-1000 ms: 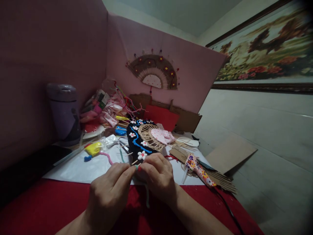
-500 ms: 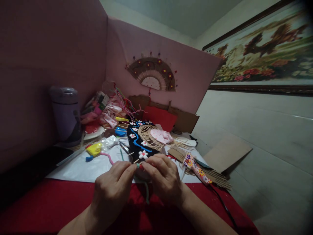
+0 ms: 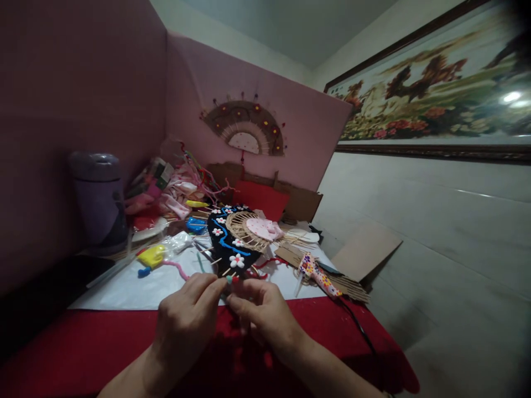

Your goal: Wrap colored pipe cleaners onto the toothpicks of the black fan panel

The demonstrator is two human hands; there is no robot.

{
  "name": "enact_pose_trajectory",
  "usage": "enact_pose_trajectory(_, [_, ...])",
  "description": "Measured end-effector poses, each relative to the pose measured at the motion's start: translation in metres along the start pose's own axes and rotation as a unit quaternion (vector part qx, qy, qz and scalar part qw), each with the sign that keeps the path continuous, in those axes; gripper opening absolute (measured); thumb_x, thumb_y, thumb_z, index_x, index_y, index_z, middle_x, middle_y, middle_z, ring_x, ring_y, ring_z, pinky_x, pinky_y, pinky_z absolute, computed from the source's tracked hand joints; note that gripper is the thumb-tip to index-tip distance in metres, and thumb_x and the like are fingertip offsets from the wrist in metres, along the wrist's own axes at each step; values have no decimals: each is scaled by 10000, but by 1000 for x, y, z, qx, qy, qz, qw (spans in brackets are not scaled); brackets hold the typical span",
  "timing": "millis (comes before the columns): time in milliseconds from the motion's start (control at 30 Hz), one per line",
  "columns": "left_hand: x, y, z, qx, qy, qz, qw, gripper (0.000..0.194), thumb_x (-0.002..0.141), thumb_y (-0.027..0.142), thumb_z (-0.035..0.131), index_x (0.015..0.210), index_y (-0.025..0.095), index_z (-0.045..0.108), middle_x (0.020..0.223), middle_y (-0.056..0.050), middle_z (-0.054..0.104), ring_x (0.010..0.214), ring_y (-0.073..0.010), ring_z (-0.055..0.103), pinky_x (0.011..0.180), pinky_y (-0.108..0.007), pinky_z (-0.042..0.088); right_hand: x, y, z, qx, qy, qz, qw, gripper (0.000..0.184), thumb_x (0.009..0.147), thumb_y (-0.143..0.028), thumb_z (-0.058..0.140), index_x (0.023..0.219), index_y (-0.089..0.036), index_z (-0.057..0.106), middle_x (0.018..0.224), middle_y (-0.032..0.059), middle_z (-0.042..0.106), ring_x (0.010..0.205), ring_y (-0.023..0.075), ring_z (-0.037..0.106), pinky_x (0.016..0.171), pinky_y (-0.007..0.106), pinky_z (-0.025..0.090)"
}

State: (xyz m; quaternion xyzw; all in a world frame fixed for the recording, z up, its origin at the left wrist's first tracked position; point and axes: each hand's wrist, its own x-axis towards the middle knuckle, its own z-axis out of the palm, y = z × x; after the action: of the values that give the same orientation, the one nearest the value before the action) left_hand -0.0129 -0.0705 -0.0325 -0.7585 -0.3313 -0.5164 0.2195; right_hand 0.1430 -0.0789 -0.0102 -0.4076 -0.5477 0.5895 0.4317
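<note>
My left hand (image 3: 189, 309) is closed in a pinch at the near edge of a black hand-made fan (image 3: 232, 250). By its fingertips sits a small green and red fuzzy piece (image 3: 232, 279), like bits of pipe cleaner. My right hand (image 3: 262, 309) is just to the right, its fingers curled and thumb tucked in; whatever lies between them is hidden. White clay-like flowers (image 3: 237, 261) and a wavy blue line decorate the fan. Thin sticks poke out past its rim, and a pink dotted cloth (image 3: 263, 228) covers its centre.
A floral-patterned glue gun (image 3: 318, 275) with a black cord lies to the right on corrugated cardboard (image 3: 352, 290). At left are yellow clay (image 3: 151, 256), a purple bottle (image 3: 98, 202) and heaped craft materials (image 3: 178, 188). Another fan (image 3: 249, 124) hangs on the pink panel. Red cloth (image 3: 103, 348) covers the table.
My right hand has moved slightly down and away from the left fingertips, uncovering the red bit. The green strand that hung between the hands no longer shows. The whole view has shifted.
</note>
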Motion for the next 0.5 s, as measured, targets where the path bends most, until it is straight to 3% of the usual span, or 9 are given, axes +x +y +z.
enact_pose_trajectory(200, [-2, -1, 0, -4, -12, 11, 1000, 215, 798, 28, 547, 983, 122, 605, 853, -84, 644, 777, -164, 596, 631, -245, 472, 9, 9, 5, -7, 45, -14, 999, 397, 653, -506, 680, 671, -130, 551, 457, -38, 538, 294, 30, 345, 298, 158, 221])
enact_pose_trajectory(367, [-3, -2, 0, -11, -31, 19, 999, 231, 807, 21, 522, 998, 119, 607, 834, -80, 641, 768, -167, 595, 631, -252, 472, -2, 7, 8, -43, 61, -42, 996, 257, 692, -354, 648, 601, -136, 548, 445, -27, 547, 299, 32, 349, 308, 156, 241])
enact_pose_trajectory(500, [-2, -1, 0, -9, -33, 17, 999, 214, 821, 39, 506, 994, 120, 603, 838, -83, 641, 776, -174, 596, 621, -250, 473, -19, 4, 12, -136, 66, -48, 987, 135, 725, -168, 563, 595, -132, 576, 470, -28, 552, 360, 45, 416, 369, 157, 310])
